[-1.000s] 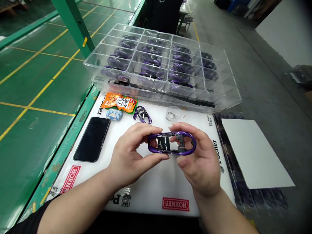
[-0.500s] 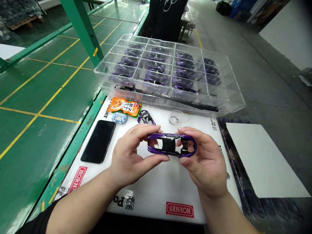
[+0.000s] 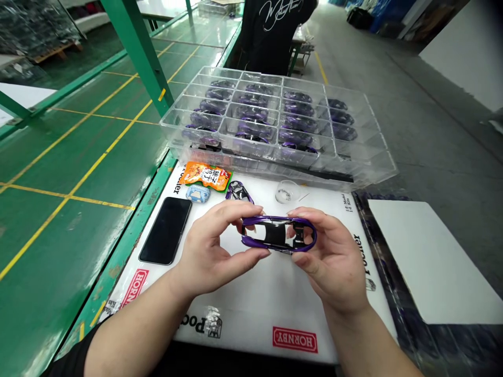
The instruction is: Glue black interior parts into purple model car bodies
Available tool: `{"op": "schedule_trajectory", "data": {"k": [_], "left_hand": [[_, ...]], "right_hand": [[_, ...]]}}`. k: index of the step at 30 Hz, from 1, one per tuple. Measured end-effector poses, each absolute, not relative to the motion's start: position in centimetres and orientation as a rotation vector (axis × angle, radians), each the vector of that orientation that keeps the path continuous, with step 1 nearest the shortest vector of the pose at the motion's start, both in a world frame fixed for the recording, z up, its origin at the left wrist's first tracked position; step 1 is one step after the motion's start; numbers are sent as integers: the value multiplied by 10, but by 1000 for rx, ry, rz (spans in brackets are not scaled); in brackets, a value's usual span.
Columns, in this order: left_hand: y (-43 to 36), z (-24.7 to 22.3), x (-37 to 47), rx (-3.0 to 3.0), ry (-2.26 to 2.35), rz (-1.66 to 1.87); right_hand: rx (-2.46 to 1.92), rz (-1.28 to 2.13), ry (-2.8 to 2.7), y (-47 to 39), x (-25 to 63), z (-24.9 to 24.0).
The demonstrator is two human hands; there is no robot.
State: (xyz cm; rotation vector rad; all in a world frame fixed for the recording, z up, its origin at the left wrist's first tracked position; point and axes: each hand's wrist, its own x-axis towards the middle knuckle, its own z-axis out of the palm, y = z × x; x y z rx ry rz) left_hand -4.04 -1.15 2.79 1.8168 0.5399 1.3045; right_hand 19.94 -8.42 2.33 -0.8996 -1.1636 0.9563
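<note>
Both hands hold one purple shell (image 3: 275, 234) level above the counter (image 3: 243, 309), its long ends pointing to 9 and 3 o'clock. The left hand (image 3: 214, 251) pinches the 9 o'clock end between thumb and fingers; the right hand (image 3: 334, 256) pinches the 3 o'clock end the same way. Seen from the shell, a phone (image 3: 165, 230) lies flat at 9 o'clock. Toward 10 are a blue case (image 3: 198, 193) and, just beyond it, an orange pouch (image 3: 206, 174). A second shell (image 3: 239, 191) lies between 10 and 11, close beside the pouch. At 12 sits a clear cup (image 3: 286, 191), its contents too small to tell; farther along that line, a clear tray (image 3: 363, 141) holds purple pieces in its compartments. A white board (image 3: 428, 256) lies at 3 o'clock.
</note>
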Motion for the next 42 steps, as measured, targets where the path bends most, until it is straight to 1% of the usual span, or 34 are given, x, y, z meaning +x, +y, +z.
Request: {"op": "schedule_trajectory", "data": {"k": [5, 9, 14, 18, 20, 23, 25, 27, 31, 34, 38, 42], "left_hand": [[-14, 26, -41, 1749, 581, 1267], [-17, 28, -41, 1612, 599, 1249], [-14, 33, -38, 1464, 606, 1193], [-10, 25, -36, 1300, 616, 1095], [-7, 21, -34, 1225, 641, 1087], [-2, 18, -31, 1104, 765, 1059], [2, 18, -28, 994, 862, 993], [6, 18, -25, 898, 918, 910], [10, 15, -22, 855, 926, 831], [13, 11, -21, 887, 933, 818], [18, 7, -20, 950, 942, 806], [22, 0, -18, 997, 943, 796]], "right_hand": [[-946, 967, -1208, -83, 201, 25], [-951, 905, -1292, -81, 207, 26], [-1068, 678, -1520, -76, 221, 28], [-1093, 489, -1594, -76, 227, 33], [-1139, 369, -1537, -77, 231, 34], [-1220, 209, -1236, -73, 245, 34], [-1287, 118, -997, -66, 261, 36], [-1434, 36, -915, -55, 284, 43], [-1594, 3, -967, -30, 337, 65], [-1687, 49, -1015, -12, 371, 81], [-1783, 214, -1153, 6, 397, 94], [-1852, 404, -1240, 17, 401, 92]]}}
